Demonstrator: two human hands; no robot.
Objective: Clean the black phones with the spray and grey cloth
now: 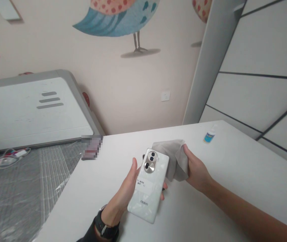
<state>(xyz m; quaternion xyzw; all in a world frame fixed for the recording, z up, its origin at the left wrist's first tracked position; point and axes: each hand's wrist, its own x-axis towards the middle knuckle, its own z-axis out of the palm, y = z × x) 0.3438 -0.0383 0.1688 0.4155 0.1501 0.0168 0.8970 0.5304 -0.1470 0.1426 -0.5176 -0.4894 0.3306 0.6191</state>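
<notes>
A white smartphone point(149, 183) with a silver camera bump lies tilted in my left hand point(128, 186), its back facing up. My left fingers pass under it, and their tips show past its right edge beside something small and dark that I cannot make out. A grey cloth point(177, 161) hangs from my right hand point(198, 169), pinched between thumb and fingers. The cloth's left part is behind the phone's upper right edge; whether the two touch I cannot tell.
A small white bottle with a blue label point(209, 135) stands at the back right of the white table point(196, 215). A blurred-out flat item point(92, 148) lies at the table's left corner. Left of the table is a plastic-covered mattress point(32, 188) with white cables point(12, 158).
</notes>
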